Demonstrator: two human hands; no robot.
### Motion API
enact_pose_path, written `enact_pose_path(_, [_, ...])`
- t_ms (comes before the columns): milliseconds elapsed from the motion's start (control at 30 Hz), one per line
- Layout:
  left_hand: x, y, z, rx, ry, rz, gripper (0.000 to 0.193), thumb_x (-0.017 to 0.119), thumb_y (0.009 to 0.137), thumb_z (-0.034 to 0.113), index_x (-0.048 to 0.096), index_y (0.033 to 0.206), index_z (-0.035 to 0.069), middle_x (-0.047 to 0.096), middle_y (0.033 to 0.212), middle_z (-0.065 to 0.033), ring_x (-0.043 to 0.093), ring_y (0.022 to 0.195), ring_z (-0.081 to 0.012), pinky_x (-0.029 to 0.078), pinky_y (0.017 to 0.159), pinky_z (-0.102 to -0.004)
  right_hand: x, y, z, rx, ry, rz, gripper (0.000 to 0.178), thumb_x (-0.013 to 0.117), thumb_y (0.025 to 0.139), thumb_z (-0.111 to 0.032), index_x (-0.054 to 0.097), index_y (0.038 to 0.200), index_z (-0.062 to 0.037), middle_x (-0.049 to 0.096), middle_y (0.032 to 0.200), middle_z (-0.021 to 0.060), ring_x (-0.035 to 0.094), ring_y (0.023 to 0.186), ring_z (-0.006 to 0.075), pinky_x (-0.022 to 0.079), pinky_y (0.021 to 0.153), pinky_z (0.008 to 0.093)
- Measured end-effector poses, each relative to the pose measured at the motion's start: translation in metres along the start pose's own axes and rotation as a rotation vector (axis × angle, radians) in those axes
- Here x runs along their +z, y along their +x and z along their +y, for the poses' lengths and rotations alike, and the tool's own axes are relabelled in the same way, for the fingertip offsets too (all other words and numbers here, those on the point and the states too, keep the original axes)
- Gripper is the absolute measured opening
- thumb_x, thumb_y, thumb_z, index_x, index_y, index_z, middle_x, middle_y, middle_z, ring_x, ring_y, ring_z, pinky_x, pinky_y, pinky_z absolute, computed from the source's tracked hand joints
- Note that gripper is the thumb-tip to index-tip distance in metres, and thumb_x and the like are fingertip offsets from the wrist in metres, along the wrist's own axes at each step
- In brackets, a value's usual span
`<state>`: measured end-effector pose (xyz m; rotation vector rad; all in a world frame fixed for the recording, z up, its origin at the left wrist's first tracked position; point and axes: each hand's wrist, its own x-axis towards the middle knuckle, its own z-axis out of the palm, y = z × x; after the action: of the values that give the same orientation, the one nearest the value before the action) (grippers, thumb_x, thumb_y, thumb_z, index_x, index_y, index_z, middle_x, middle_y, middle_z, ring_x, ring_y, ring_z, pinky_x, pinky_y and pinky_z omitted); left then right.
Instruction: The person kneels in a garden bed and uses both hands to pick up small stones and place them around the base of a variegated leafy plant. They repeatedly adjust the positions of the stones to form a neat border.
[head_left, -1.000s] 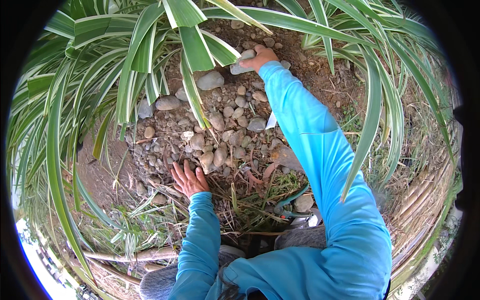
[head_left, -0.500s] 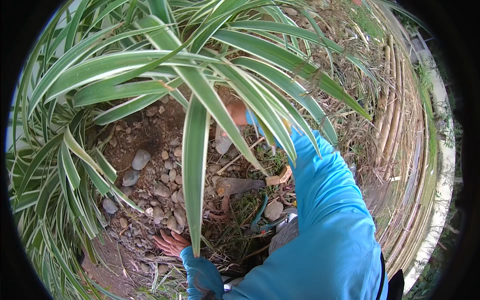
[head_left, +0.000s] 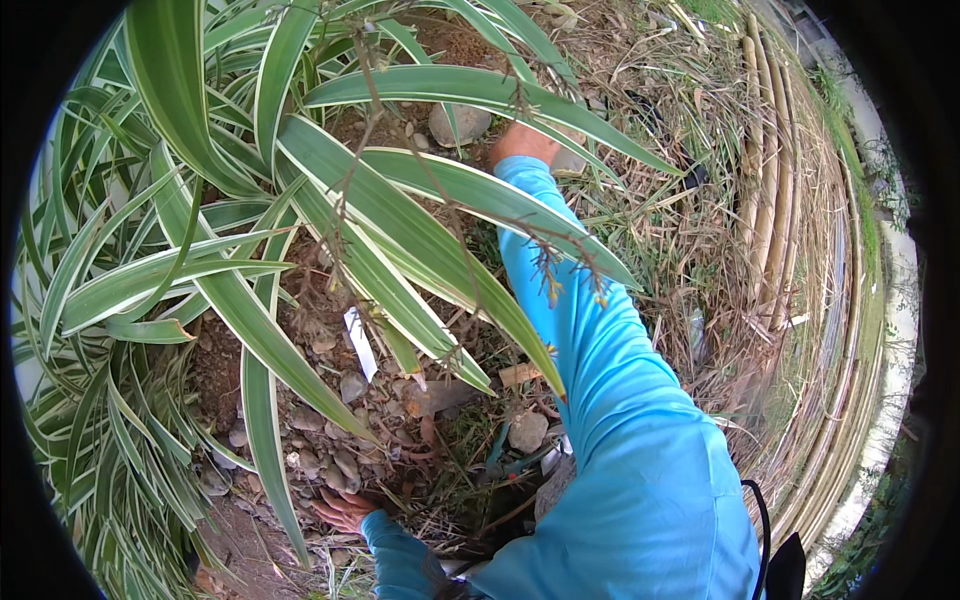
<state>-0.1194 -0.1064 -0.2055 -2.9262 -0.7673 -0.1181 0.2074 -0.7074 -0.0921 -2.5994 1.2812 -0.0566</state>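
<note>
My left hand [head_left: 342,510] rests low on the soil at the near side, fingers spread and nothing held. Small stones [head_left: 345,470] lie just beyond it. Farther off, my right hand [head_left: 525,147] reaches down among rocks, under long green leaves with white edges [head_left: 480,90]. A rounded grey rock [head_left: 460,124] sits to its left, and another pale rock [head_left: 568,158] lies against its right side. Its fingers are hidden, so a grip cannot be made out. Between my hands lies a rusty-bladed tool [head_left: 440,397] with a wooden handle [head_left: 519,375], partly covered by leaves.
Striped leafy plants [head_left: 110,400] crowd the left side. A white flat strip [head_left: 359,344] stands among the leaves. Near my body are a pale stone [head_left: 528,431] and a green-blue object [head_left: 497,447]. Dry straw [head_left: 670,230] and long poles [head_left: 768,180] run along the right.
My right hand has moved farther away, from the stones under the leaves to the rocks beyond. My left hand stays on the ground. The leaves appear shifted, and the white strip now shows.
</note>
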Motion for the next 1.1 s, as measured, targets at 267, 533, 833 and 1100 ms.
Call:
enact_pose_path(267, [-0.008, 0.005, 0.013, -0.123, -0.284, -0.004, 0.057, 0.046, 0.093, 0.045, 0.038, 0.142, 0.018, 0.035, 0.147, -0.0187, 0.032, 0.135, -0.0367, 0.022, 0.11, -0.056, -0.018, 0.016, 0.103, -0.345, -0.293, -0.278, 0.062, 0.063, 0.08, -0.015, 0.04, 0.138, -0.0231, 0.036, 0.144, 0.0123, 0.035, 0.132, 0.0381, 0.034, 0.104, 0.0564])
enact_pose_path(533, [-0.028, -0.002, 0.024, -0.099, -0.141, -0.083, 0.048, 0.05, 0.092, 0.039, 0.048, 0.135, 0.018, 0.024, 0.154, -0.0097, 0.021, 0.141, -0.0332, 0.02, 0.108, -0.0605, -0.027, -0.01, 0.078, -0.293, 0.274, -0.459, 0.055, 0.064, 0.08, -0.013, 0.044, 0.131, -0.0131, 0.047, 0.129, 0.0137, 0.047, 0.117, 0.0345, 0.042, 0.096, 0.0528])
enact_pose_path(833, [-0.035, 0.0, 0.031, -0.124, -0.119, -0.109, 0.049, 0.048, 0.092, 0.044, 0.048, 0.135, 0.021, 0.026, 0.154, -0.0093, 0.02, 0.142, -0.0339, 0.021, 0.107, -0.0616, 0.041, -0.149, -0.066, -0.169, 1.605, -1.605, 0.048, 0.066, 0.08, -0.011, 0.049, 0.125, -0.0019, 0.059, 0.111, 0.0154, 0.06, 0.1, 0.0305, 0.052, 0.088, 0.0487])
enact_pose_path(1100, [-0.04, 0.002, 0.03, -0.146, -0.167, -0.17, 0.05, 0.053, 0.09, 0.041, 0.047, 0.135, 0.021, 0.022, 0.154, -0.0107, 0.018, 0.142, -0.0356, 0.02, 0.106, -0.0655, 0.074, -0.237, -0.188, -0.424, 1.037, -1.2, 0.056, 0.074, 0.063, -0.006, 0.055, 0.116, -0.0032, 0.066, 0.094, 0.0123, 0.066, 0.084, 0.0282, 0.055, 0.063, 0.0399])
